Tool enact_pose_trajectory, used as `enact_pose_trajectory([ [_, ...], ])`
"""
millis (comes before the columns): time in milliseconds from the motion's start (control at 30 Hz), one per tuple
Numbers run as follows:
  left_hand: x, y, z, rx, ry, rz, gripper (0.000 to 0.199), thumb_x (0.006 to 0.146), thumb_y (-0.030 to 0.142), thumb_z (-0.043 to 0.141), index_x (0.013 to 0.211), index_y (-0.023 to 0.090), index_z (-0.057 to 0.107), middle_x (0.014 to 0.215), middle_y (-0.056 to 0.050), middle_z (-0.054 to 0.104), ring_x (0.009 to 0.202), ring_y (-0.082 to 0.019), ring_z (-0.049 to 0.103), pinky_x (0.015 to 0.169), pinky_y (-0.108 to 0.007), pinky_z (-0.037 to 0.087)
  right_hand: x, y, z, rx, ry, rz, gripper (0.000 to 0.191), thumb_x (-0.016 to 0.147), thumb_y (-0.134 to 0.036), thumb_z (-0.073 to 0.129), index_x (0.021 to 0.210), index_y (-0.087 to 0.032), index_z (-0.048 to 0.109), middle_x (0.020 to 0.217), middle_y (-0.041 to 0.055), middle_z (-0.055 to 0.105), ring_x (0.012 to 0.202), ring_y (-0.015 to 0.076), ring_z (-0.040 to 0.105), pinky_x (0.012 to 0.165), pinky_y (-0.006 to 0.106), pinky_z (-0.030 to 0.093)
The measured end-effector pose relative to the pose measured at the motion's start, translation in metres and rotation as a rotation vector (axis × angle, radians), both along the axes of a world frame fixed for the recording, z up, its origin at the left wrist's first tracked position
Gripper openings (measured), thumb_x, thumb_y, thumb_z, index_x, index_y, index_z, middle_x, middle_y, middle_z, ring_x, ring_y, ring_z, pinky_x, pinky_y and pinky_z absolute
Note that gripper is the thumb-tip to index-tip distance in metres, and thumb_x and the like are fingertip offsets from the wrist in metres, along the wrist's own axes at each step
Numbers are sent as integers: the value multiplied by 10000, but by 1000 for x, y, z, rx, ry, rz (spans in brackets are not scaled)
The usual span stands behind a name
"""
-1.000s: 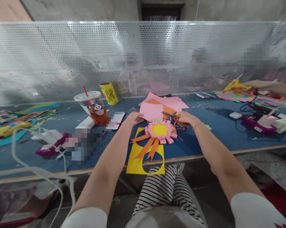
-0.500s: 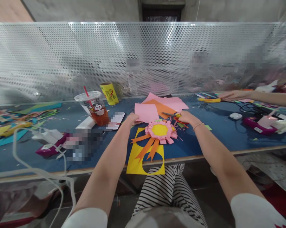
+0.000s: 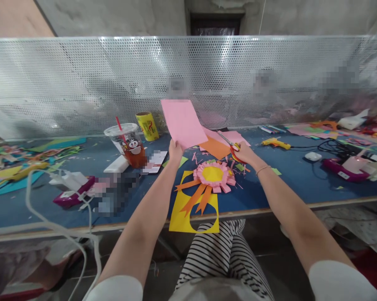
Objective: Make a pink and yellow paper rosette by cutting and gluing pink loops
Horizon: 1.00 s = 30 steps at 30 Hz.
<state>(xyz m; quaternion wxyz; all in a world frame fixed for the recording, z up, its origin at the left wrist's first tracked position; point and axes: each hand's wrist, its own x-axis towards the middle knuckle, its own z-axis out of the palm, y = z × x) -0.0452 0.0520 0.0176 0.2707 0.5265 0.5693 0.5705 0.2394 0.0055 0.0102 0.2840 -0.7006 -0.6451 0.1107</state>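
My left hand (image 3: pixel 176 152) grips the lower edge of a pink sheet (image 3: pixel 184 123), which is raised upright above the table. Red and yellow scissors (image 3: pixel 235 151) are in my right hand (image 3: pixel 245 154), their blades pointing up and left over more pink paper (image 3: pixel 235 137) and an orange sheet (image 3: pixel 215 148). Between my hands and nearer to me lies a pink paper rosette with a yellow centre (image 3: pixel 212 173) and orange ribbon tails (image 3: pixel 192 199). Under it, a yellow sheet with round cutouts (image 3: pixel 179 217) overhangs the table's front edge.
A drink cup (image 3: pixel 130 146), a yellow roll (image 3: pixel 147 126) and a phone (image 3: pixel 155 162) stand or lie at the left. Purple power strips (image 3: pixel 74 193) with cables sit on both sides. A yellow glue gun (image 3: pixel 276 144) lies at the right. A perforated metal screen (image 3: pixel 113 79) runs behind.
The pink sheet in my left hand has come up off the pile and stands higher. The scissors are lifted slightly. Another person's hand has gone from beside the glue gun at the right.
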Motion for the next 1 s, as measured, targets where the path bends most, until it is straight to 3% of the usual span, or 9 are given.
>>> enact_pose_trajectory([
  [100,5,-2,0,103,-185,-52,300,868,253,288,1148,225,392,633,35,497,417,-65,430,434,-183,370,-9,-4,3,13,156,64,337,801,-401,472,1001,-135,421,954,116,607,776,156,564,624,211,405],
  [400,19,-10,2,168,-298,-156,284,850,342,373,1119,252,378,919,-10,581,543,-68,544,473,-193,427,-32,-8,-11,96,349,370,342,764,-495,458,907,-200,361,883,12,528,783,135,498,672,237,415],
  [567,26,-17,2,166,-296,-266,247,834,314,408,1069,238,402,899,-10,574,550,-76,547,477,-205,427,-40,-11,-11,123,427,389,311,755,-495,446,848,-210,360,812,-11,485,775,131,465,686,236,403],
  [767,27,-19,3,171,-300,-322,225,822,323,456,1016,215,418,750,14,548,506,-72,521,431,-190,390,-42,-15,-8,111,562,396,353,717,-528,492,807,-214,358,677,-61,365,606,90,375,568,218,346],
  [1000,28,-19,3,213,-373,-381,218,802,321,499,967,203,420,715,28,538,467,-68,508,410,-195,389,-49,-26,-1,105,725,423,394,679,-565,535,777,-217,381,644,-56,369,576,93,364,536,238,307],
])
